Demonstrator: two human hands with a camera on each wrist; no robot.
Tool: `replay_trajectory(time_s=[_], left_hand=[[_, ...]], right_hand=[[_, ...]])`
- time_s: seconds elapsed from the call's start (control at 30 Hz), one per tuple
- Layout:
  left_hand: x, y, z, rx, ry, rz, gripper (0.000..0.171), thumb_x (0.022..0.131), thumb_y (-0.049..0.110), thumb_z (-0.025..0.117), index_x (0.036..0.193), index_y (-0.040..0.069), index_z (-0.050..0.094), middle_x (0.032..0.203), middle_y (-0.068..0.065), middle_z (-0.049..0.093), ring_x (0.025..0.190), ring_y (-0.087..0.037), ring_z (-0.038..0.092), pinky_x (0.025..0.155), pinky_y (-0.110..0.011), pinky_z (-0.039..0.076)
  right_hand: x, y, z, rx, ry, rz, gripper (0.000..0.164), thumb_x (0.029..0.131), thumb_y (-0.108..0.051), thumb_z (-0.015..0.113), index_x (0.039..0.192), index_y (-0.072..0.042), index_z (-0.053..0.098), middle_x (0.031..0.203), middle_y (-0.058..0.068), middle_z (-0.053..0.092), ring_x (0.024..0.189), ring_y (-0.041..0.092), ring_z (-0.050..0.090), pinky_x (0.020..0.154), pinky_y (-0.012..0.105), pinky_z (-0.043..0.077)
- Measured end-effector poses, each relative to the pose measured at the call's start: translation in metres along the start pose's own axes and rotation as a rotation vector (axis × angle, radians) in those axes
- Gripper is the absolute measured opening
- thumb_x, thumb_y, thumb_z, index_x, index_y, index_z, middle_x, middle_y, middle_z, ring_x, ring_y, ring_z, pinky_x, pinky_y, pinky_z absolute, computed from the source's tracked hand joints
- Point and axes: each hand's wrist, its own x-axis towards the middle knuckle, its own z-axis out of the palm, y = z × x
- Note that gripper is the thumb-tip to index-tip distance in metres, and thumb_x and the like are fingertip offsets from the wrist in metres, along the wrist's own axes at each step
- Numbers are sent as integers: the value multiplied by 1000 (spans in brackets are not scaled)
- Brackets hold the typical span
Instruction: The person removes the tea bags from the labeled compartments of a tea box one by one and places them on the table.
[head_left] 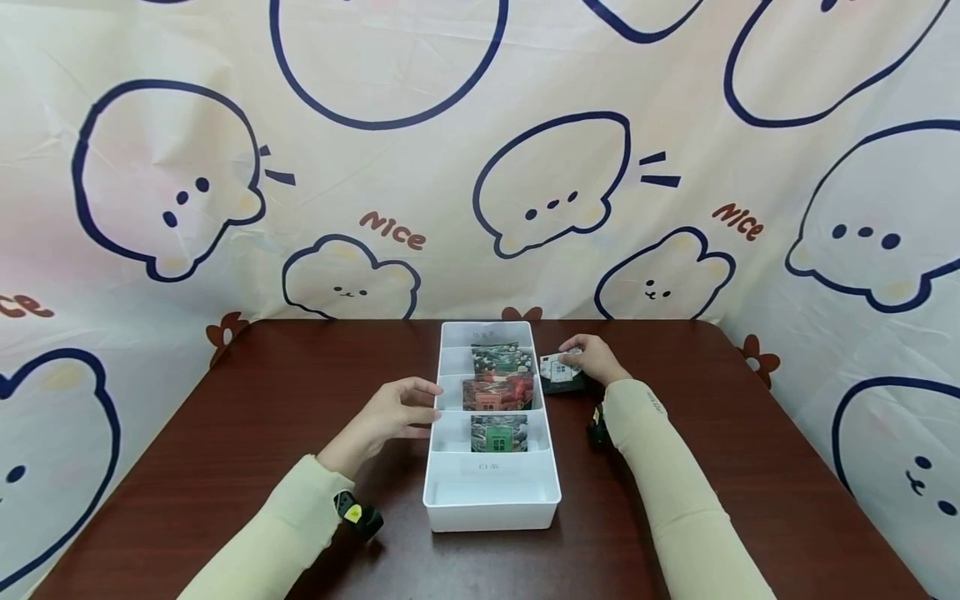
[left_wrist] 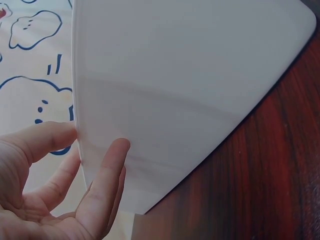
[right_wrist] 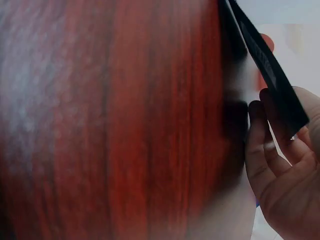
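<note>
A long white divided box (head_left: 491,517) stands on the table, with printed characters on its front and back inner surfaces. Three tea packets stand in its compartments: a green one (head_left: 501,358) at the back, a red one (head_left: 498,393) in the middle, and a grey one with a green label (head_left: 498,433) nearer the front. My left hand (head_left: 395,411) touches the box's left side, fingertips at the rim and along the outer wall (left_wrist: 165,100). Right of the box, my right hand (head_left: 595,358) pinches a dark tea packet (head_left: 558,371) with a pale label, seen edge-on in the right wrist view (right_wrist: 272,70).
The dark red-brown wooden table (head_left: 337,350) extends on both sides of the box. Behind and beside it hangs a pale curtain (head_left: 442,192) with cartoon outlines. Dark wrist cameras sit at both cuffs, the left one (head_left: 360,515) low over the table.
</note>
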Motion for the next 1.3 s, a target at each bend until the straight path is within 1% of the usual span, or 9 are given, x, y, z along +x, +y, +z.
replay_trajectory(time_s=[0.13,0.3,0.4,0.67,0.87,1.1,1.2,1.3], left_hand=[[1,0,0,-2,-2,0,41,84,6,72,123,0,58,122,-25,54,90,-24,66,80,-48,58],[1,2,0,2,0,-3,42,84,7,73,123,1,58,123,-26,54,91,-24,66,81,-49,58],[1,3,0,7,1,4,42,84,7,73,123,0,58,124,-26,54,91,-25,66,81,-49,58],[2,2,1,12,6,2,42,84,7,73,123,1,58,124,-27,54,91,-24,66,79,-47,58],[1,3,1,18,10,-1,42,84,7,73,123,1,58,125,-27,54,92,-25,66,79,-48,58],[1,2,2,20,22,-18,41,85,6,72,123,2,58,124,-25,54,93,-26,66,79,-48,58],[-1,2,2,26,25,-22,40,85,5,71,123,2,58,124,-25,55,93,-25,66,79,-48,58],[-1,3,2,25,24,-24,40,86,5,71,124,1,58,124,-25,55,92,-25,66,80,-48,58]], right_hand=[[0,-2,1,-37,6,3,22,90,-18,68,107,-4,66,117,18,61,102,28,54,92,42,48],[0,-7,3,-68,1,13,21,91,-18,68,106,-5,65,107,14,63,93,25,57,84,36,51],[-1,-9,4,-81,4,4,20,91,-17,68,106,-4,65,105,14,64,92,25,58,81,35,51],[-3,-11,5,-91,8,15,20,91,-16,67,107,-5,64,110,15,64,98,27,58,87,38,51],[-3,-10,6,-98,13,11,22,90,-17,68,108,-5,64,112,16,63,99,27,57,89,40,51],[-2,-7,7,-77,12,35,23,90,-18,69,109,-6,64,118,16,61,104,30,55,97,44,48],[-2,-6,6,-69,16,22,24,90,-18,69,111,-7,64,120,17,60,107,31,54,98,46,47],[-2,-6,3,-47,25,-17,27,91,-18,68,114,-6,63,122,17,60,110,32,54,99,48,47]])
